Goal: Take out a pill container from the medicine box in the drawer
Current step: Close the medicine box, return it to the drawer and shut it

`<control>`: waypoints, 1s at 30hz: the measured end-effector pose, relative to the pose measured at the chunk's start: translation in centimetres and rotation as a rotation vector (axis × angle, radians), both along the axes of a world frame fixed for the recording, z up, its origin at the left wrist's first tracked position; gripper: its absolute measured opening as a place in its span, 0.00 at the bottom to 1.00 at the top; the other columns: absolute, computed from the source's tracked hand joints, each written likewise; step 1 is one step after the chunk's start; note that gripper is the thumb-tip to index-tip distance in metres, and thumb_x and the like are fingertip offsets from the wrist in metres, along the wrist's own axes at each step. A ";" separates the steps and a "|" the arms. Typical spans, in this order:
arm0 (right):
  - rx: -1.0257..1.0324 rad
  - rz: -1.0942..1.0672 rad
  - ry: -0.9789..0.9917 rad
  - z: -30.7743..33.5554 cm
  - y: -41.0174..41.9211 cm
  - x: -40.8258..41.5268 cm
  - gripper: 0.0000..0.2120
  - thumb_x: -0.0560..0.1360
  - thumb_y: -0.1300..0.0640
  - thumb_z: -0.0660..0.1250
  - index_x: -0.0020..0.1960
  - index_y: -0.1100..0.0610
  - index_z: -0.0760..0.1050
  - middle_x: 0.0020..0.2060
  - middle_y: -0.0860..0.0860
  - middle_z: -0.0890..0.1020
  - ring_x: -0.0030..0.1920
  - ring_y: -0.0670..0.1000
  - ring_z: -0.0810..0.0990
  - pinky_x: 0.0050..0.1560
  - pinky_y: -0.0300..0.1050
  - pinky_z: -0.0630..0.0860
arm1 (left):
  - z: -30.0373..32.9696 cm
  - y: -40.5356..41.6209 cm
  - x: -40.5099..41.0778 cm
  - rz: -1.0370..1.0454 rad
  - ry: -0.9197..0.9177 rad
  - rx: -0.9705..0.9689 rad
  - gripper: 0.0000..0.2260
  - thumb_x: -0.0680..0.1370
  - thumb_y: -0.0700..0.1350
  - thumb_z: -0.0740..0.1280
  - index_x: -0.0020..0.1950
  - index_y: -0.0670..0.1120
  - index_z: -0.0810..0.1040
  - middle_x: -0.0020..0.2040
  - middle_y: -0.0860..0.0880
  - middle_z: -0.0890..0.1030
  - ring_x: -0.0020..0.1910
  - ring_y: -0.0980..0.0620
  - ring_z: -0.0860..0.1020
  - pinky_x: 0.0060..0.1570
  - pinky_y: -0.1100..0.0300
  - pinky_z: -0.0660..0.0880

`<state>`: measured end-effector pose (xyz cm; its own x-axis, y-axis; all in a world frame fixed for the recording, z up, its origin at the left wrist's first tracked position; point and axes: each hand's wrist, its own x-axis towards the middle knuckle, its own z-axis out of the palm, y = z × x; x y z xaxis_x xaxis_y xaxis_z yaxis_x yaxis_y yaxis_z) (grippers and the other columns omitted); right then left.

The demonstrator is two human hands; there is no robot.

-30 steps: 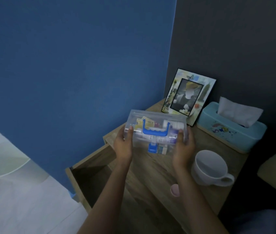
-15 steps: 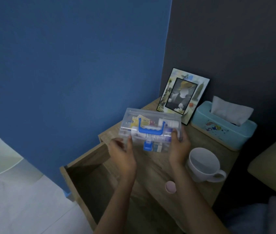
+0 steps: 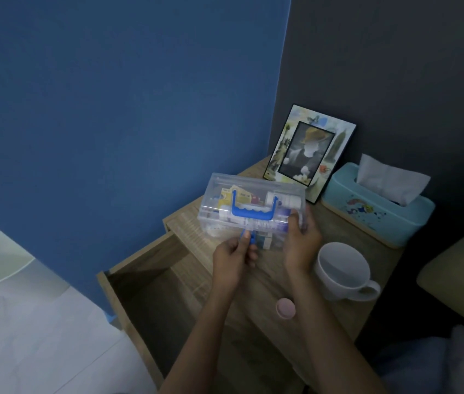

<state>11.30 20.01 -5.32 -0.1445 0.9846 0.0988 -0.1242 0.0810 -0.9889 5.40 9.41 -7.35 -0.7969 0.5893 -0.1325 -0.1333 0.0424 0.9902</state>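
Note:
A clear plastic medicine box [image 3: 216, 194] with a blue handle and a blue front latch [image 3: 249, 237] rests on the wooden nightstand top [image 3: 256, 282], lid closed, with tubes and packets visible inside. My right hand [image 3: 302, 240] grips the box's right end. My left hand [image 3: 233, 257] pinches the blue latch at the front middle. Below and to the left, the drawer [image 3: 151, 285] stands pulled out, its inside dark.
A white mug [image 3: 344, 268] stands just right of my right hand. A small pink cap [image 3: 285, 307] lies near the front edge. A picture frame [image 3: 307, 150] and a teal tissue box [image 3: 375, 206] line the back wall. A bed lies at the left.
The box has come down from the air onto the nightstand top. My left hand let go of the box's left end and moved to the blue latch.

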 end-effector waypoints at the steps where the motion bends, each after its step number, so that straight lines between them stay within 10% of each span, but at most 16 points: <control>1: 0.003 0.005 -0.002 0.0 0.0 0.0 0.15 0.78 0.61 0.64 0.63 0.51 0.75 0.46 0.44 0.83 0.43 0.35 0.82 0.41 0.28 0.78 | 0.2 0.0 -0.1 0.006 0.010 0.013 0.18 0.79 0.51 0.63 0.40 0.38 0.81 0.29 0.48 0.80 0.27 0.57 0.76 0.32 0.66 0.75; 9: 0.007 0.010 -0.017 -0.4 0.4 0.1 0.14 0.79 0.61 0.63 0.63 0.52 0.76 0.44 0.42 0.82 0.39 0.32 0.82 0.36 0.25 0.75 | 0.9 1.7 -0.7 0.088 0.073 -0.119 0.21 0.78 0.56 0.64 0.32 0.43 0.80 0.22 0.49 0.79 0.22 0.58 0.75 0.28 0.65 0.73; 16: -0.011 -0.003 -0.042 -0.3 0.3 0.0 0.17 0.79 0.59 0.63 0.67 0.56 0.74 0.53 0.50 0.83 0.46 0.37 0.82 0.44 0.29 0.77 | 0.9 0.5 -1.7 -0.114 -0.028 -0.143 0.22 0.77 0.60 0.61 0.38 0.46 0.83 0.36 0.49 0.85 0.38 0.55 0.81 0.41 0.64 0.74; 21: -0.081 -0.004 -0.072 0.7 0.6 -0.1 0.16 0.78 0.57 0.63 0.66 0.54 0.72 0.55 0.52 0.82 0.50 0.52 0.83 0.46 0.45 0.81 | 3.2 -2.3 -4.8 0.262 0.234 -0.109 0.15 0.76 0.60 0.62 0.36 0.51 0.76 0.31 0.54 0.78 0.29 0.66 0.75 0.35 0.64 0.70; 26: -0.159 -0.020 -0.217 2.5 2.5 -1.0 0.27 0.78 0.48 0.61 0.74 0.54 0.62 0.70 0.55 0.72 0.67 0.57 0.74 0.65 0.57 0.72 | 6.0 -0.1 -10.4 0.276 0.289 -0.184 0.19 0.75 0.54 0.67 0.60 0.43 0.75 0.60 0.44 0.77 0.59 0.49 0.76 0.60 0.50 0.74; 30: -0.281 0.036 -0.303 2.9 3.6 -1.6 0.26 0.77 0.50 0.63 0.73 0.54 0.65 0.67 0.56 0.75 0.63 0.59 0.77 0.60 0.54 0.75 | 5.8 1.9 -12.2 0.118 0.126 -0.255 0.25 0.77 0.53 0.66 0.70 0.41 0.69 0.67 0.45 0.73 0.66 0.47 0.72 0.61 0.58 0.67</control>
